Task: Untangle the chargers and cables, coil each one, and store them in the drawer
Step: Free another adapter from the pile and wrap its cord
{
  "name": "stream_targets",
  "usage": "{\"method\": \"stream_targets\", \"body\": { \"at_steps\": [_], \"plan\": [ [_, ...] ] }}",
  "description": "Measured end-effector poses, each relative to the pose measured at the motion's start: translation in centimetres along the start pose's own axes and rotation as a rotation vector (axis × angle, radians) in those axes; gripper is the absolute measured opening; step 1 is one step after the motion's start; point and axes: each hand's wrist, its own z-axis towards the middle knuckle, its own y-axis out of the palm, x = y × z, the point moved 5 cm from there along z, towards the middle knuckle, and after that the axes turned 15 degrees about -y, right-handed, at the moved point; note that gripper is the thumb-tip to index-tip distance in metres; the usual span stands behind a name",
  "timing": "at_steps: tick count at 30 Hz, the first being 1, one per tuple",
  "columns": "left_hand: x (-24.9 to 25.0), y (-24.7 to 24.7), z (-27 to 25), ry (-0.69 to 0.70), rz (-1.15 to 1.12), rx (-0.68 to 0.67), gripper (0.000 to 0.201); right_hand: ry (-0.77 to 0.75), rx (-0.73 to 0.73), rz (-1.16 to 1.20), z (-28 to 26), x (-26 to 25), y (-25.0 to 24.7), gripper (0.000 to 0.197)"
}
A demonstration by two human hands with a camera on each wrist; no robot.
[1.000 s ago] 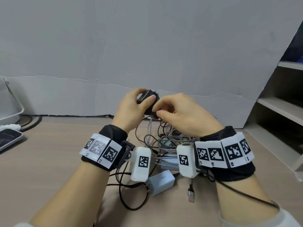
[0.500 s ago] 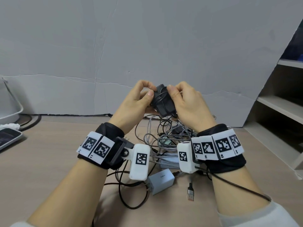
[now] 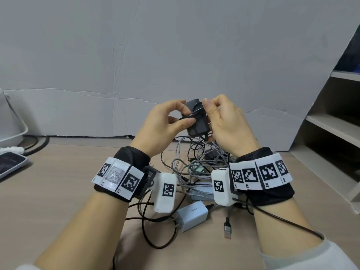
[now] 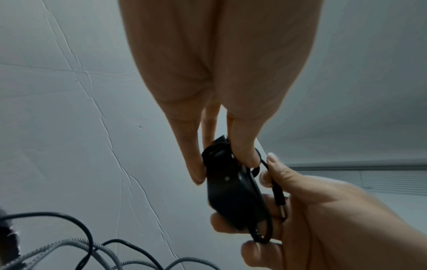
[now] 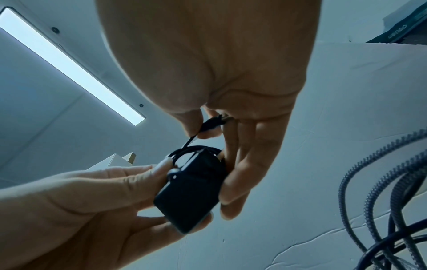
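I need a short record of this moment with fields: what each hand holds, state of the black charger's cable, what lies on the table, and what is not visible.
left hand: left hand grips the black charger by its sides
right hand: right hand pinches the plug end of the thin black cable, other fingers behind the charger
cable state: wound in loops around the charger, end not tucked in
on the table: tangled pile of cables, white charger, loose USB plug, all on the table
not visible: the drawer
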Motion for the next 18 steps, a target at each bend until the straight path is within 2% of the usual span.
{"method": "stream_targets", "body": {
  "at_steps": [7, 10, 13, 18],
  "plan": [
    [-0.5, -0.1, 0.2, 0.007, 0.125, -0.018, 0.015, 0.030, -0.079, 0.016, 0.0, 0.5, 0.7, 0.036],
    [-0.7, 0.5, 0.0, -0.055, -0.040, -0.125, 0.015, 0.013, -0.076, 0.032, 0.0, 0.4, 0.2, 0.035],
    [-0.5, 0.9, -0.1, -0.095, -0.254, -0.204, 0.015, -0.027, -0.009, -0.018, 0.1, 0.1, -0.6, 0.034],
    [-0.6, 1.2, -0.1, -0.088, -0.366, -0.294, 0.017, -0.046, 0.003, 0.010, 0.1, -0.1, -1.3, 0.034]
  ]
}}
